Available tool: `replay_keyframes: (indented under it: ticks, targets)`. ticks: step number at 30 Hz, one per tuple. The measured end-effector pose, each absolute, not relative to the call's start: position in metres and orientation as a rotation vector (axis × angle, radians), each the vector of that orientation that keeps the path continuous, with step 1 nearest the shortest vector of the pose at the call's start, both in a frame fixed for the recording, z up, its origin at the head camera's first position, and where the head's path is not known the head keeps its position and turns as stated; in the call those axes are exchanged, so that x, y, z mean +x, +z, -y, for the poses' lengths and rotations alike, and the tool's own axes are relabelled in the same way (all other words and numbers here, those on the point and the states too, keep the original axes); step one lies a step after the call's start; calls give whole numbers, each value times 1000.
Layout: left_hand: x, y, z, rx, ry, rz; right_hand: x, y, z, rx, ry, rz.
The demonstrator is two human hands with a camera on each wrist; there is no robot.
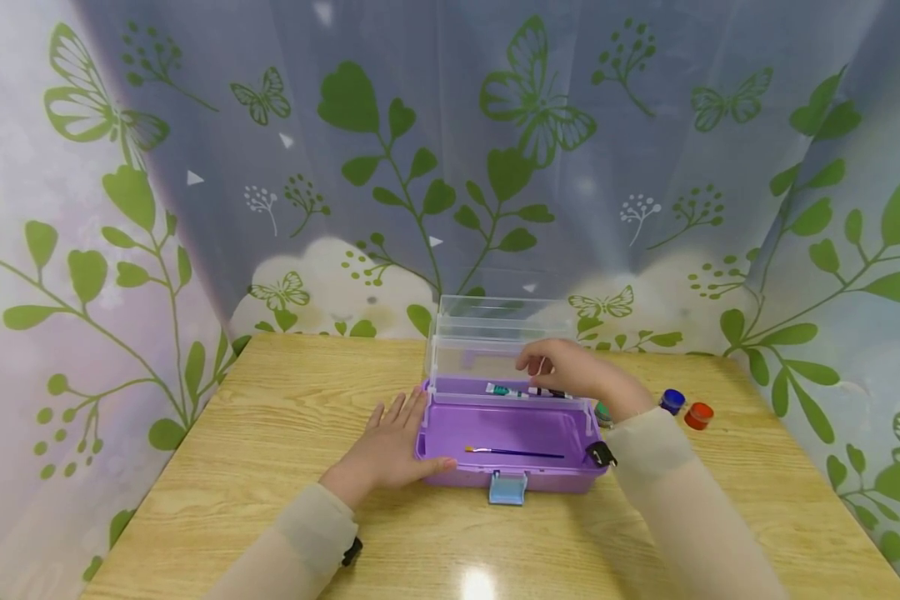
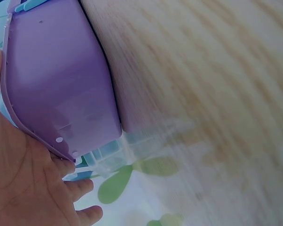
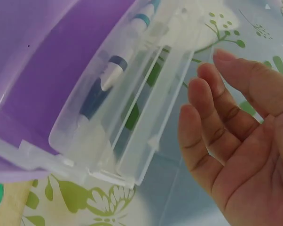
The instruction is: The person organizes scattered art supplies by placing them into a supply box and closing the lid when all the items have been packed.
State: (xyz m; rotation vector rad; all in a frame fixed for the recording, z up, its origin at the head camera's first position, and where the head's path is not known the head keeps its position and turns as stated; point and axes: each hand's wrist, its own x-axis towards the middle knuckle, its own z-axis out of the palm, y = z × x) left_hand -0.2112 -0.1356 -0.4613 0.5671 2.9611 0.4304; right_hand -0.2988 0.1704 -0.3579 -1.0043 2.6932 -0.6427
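A purple plastic box (image 1: 506, 427) stands with its clear lid (image 1: 506, 308) raised, a blue latch (image 1: 507, 490) on its front. My left hand (image 1: 392, 446) rests against the box's left end, fingers spread and thumb along the front rim. Inside lies a paintbrush (image 1: 517, 453) with a dark blue handle. Two paint tubes, one teal-labelled (image 1: 501, 390) and one dark-labelled (image 3: 103, 87), lie in the clear tray (image 3: 66, 125) at the back. My right hand (image 1: 573, 368) hovers over the tray's right part, fingers loosely bent, holding nothing in the right wrist view.
To the right of the box stand a blue paint jar (image 1: 672, 402) and a red paint jar (image 1: 699, 416). A green jar (image 1: 603, 414) sits by the box's right end, partly hidden by my right arm. Behind the wooden table (image 1: 307, 375) hangs a patterned curtain (image 1: 435, 125).
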Motion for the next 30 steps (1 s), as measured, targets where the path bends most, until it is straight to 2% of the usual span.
replay_keyframes:
  ticks: [18, 30]
  targets:
    - [-211, -461, 135, 580, 421, -2975, -275, -353, -208, -922, -712, -2724]
    - [-210, -458, 135, 582, 427, -2967, -266, -364, -242, -919, -756, -2798]
